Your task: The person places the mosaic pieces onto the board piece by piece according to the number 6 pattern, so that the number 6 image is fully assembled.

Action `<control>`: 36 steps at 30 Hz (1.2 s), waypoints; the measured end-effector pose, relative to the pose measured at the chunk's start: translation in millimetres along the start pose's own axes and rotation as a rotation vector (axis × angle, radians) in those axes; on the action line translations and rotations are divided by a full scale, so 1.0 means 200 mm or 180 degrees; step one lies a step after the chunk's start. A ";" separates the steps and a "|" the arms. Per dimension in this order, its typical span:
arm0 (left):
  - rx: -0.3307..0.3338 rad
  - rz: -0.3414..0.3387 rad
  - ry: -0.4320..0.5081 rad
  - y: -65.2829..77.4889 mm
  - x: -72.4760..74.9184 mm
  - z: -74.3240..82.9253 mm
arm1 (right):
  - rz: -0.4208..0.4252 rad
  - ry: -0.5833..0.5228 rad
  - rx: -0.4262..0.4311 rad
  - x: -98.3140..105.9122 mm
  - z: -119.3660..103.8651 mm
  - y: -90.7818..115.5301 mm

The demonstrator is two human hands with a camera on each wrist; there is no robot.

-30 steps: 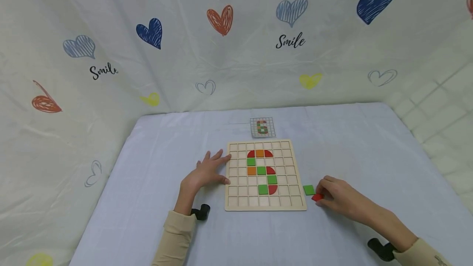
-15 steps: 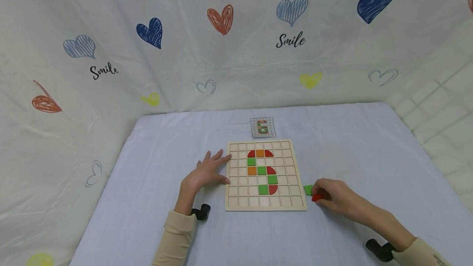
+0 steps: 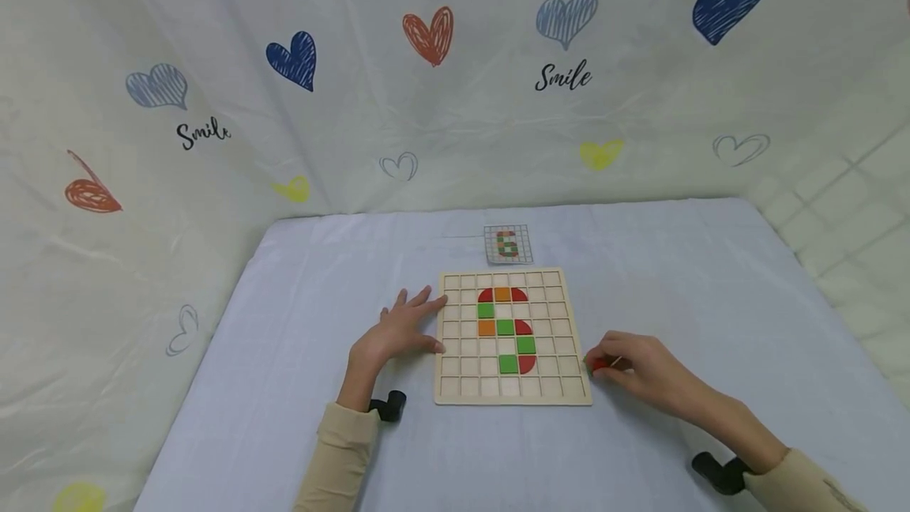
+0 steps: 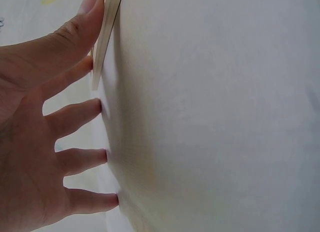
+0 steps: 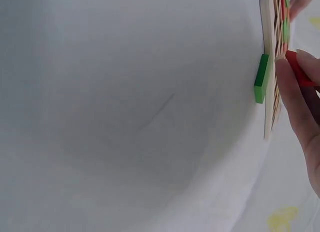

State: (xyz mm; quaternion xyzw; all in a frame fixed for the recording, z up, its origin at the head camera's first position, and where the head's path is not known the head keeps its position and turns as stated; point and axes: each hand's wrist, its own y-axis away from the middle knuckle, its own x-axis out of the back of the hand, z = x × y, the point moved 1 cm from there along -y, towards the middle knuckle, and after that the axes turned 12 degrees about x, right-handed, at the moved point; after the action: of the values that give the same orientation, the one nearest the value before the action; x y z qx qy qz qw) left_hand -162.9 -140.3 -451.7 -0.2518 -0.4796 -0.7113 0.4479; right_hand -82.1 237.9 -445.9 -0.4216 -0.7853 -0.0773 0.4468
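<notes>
A wooden grid board (image 3: 512,400) lies on the table with red, orange and green tiles (image 3: 505,327) set in some of its squares. My left hand (image 3: 395,335) is spread beside it, thumb and index finger touching its left edge. In the left wrist view, the other fingertips (image 4: 95,106) rest on the cloth. Beside the board's right edge, my right hand (image 3: 650,370) pinches a red tile (image 5: 299,71) between thumb and fingers. A green tile (image 5: 261,79) lies against that edge in the right wrist view; in the head view the right hand mostly hides it.
Behind the board lies a small pattern card (image 3: 508,244) printed with a similar coloured figure on a grid. White cloth (image 3: 341,283) covers the table. A backdrop (image 3: 490,101) printed with hearts hangs behind it.
My right hand has picked the red tile up off the table and moved left and slightly away, closer to the board. The left hand stays in place.
</notes>
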 end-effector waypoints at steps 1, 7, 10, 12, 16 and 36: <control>-0.0005 0.0001 -0.0007 0.00 0.00 0.00 | -0.0008 -0.0039 -0.0037 0.00 0.00 -0.01; -0.0019 0.0005 -0.0039 -0.01 0.00 0.00 | -0.0117 -0.0211 -0.0214 -0.02 -0.02 -0.10; -0.0014 0.0000 -0.0051 -0.01 0.00 0.00 | -0.0142 -0.0223 -0.0201 -0.04 -0.02 -0.13; -0.0008 -0.0006 -0.0052 -0.01 0.00 0.00 | -0.0148 -0.0218 -0.0142 -0.05 -0.02 -0.16; -0.0012 -0.0003 -0.0035 -0.01 0.00 0.00 | -0.0191 -0.0224 -0.0065 -0.07 -0.02 -0.21; -0.0015 -0.0017 -0.0017 -0.01 0.00 0.00 | -0.0547 -0.0494 0.0248 -0.18 -0.05 -0.46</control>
State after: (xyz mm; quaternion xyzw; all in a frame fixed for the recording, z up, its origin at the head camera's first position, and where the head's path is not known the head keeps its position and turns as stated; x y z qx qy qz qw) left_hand -164.1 -140.1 -452.2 -0.2534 -0.4797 -0.7130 0.4442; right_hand -135.0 153.5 -444.4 -0.3398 -0.8531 -0.0518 0.3926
